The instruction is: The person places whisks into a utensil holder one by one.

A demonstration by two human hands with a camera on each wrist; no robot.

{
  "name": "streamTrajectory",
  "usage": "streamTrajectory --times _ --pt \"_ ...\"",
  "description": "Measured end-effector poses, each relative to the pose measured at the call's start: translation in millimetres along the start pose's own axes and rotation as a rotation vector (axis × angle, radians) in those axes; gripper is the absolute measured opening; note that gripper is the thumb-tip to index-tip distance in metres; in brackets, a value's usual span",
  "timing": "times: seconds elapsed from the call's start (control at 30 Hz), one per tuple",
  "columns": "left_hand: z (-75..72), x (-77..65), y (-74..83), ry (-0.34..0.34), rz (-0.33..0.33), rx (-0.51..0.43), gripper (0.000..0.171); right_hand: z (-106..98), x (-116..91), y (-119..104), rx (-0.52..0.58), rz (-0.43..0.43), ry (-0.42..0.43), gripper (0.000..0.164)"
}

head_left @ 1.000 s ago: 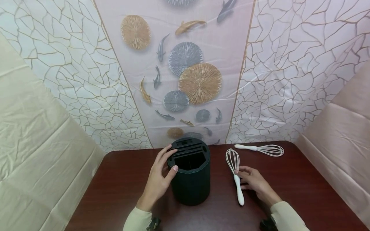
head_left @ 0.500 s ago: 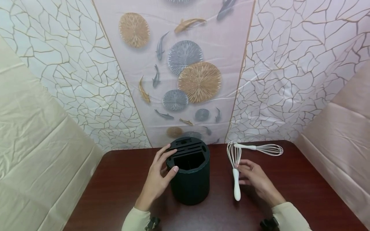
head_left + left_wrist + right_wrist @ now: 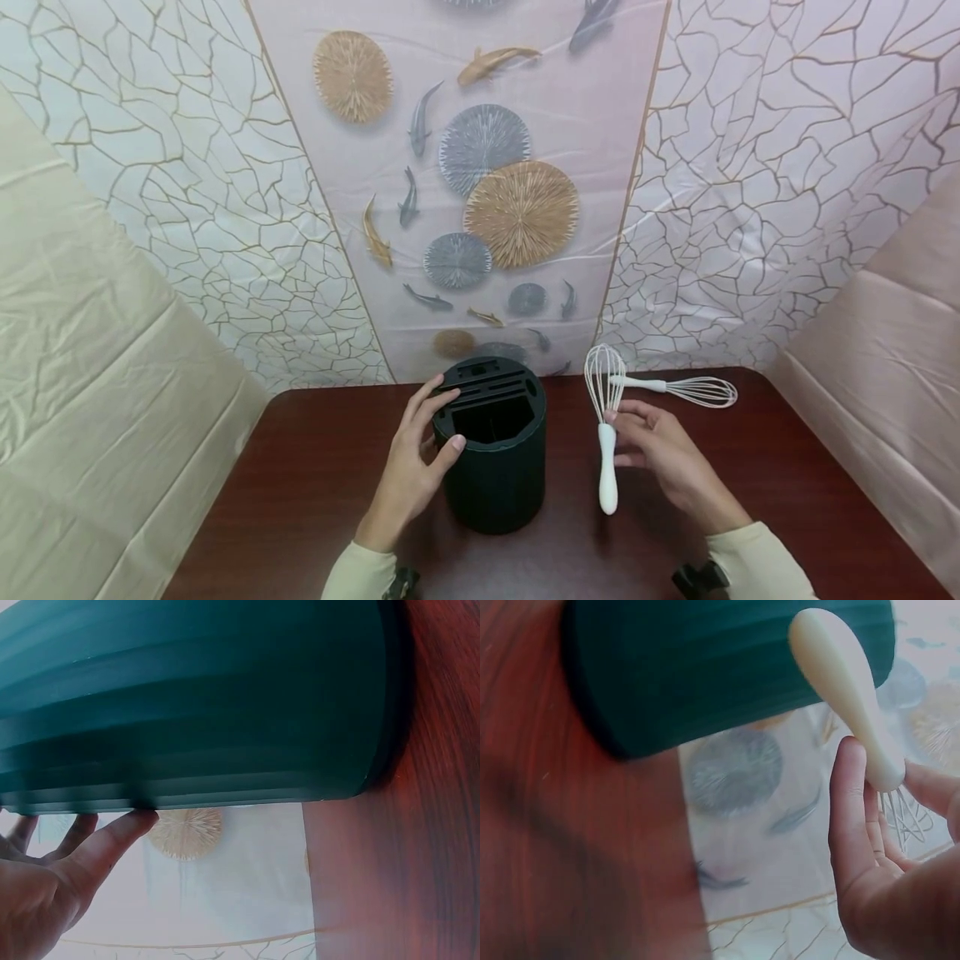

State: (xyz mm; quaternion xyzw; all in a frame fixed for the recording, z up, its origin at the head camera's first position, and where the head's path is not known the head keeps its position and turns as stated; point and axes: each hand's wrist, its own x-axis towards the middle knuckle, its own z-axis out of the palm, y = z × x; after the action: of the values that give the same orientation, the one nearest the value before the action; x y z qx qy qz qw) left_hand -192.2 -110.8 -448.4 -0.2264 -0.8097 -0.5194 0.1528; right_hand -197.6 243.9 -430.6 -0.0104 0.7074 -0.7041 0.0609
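Observation:
A dark green, ribbed utensil holder [image 3: 495,492] stands upright on the table, its top cut with slots and one large opening. My left hand [image 3: 408,467] rests against its left rim, fingers spread and fairly straight; in the left wrist view the fingertips [image 3: 139,821] touch its side. To the right of the holder, my right hand [image 3: 667,454] pinches a white whisk [image 3: 607,467] where the handle meets the wires. The whisk is held upright off the table, wires up and handle end down. In the right wrist view its handle [image 3: 840,667] overlaps the holder.
A second white whisk [image 3: 701,390] lies at the back right of the dark red wooden table [image 3: 300,500], its handle end behind the held whisk's wires. A patterned cloth backdrop [image 3: 517,300] rises behind the table, with beige cloth panels [image 3: 112,400] on both sides.
My right hand has raised the whisk off the table and turned it more upright, moving it slightly left and away from me. The left hand and the holder stay in place.

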Motion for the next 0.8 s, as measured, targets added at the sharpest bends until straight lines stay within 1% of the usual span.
streamTrajectory --times 0.17,0.27,0.5,0.63,0.8 --pt "1.5 -0.2 2.2 0.008 -0.014 0.006 0.053 4.5 -4.4 -17.1 0.009 -0.043 -0.039 0.036" --pt "1.8 -0.7 3.8 0.011 -0.02 0.007 0.053 8.4 -6.1 -26.4 0.016 -0.065 -0.053 0.035" --pt "1.4 -1.8 3.0 0.016 -0.024 0.014 0.054 21.6 -8.7 -49.7 0.011 -0.083 -0.069 0.046" --pt "2.0 -2.8 2.2 0.018 -0.02 0.012 0.054 28.1 -10.2 -62.3 0.017 -0.088 -0.075 0.05" --pt "3.0 -1.3 2.4 0.012 -0.011 0.012 0.054 34.7 -11.7 -78.4 0.027 -0.126 -0.095 0.053"
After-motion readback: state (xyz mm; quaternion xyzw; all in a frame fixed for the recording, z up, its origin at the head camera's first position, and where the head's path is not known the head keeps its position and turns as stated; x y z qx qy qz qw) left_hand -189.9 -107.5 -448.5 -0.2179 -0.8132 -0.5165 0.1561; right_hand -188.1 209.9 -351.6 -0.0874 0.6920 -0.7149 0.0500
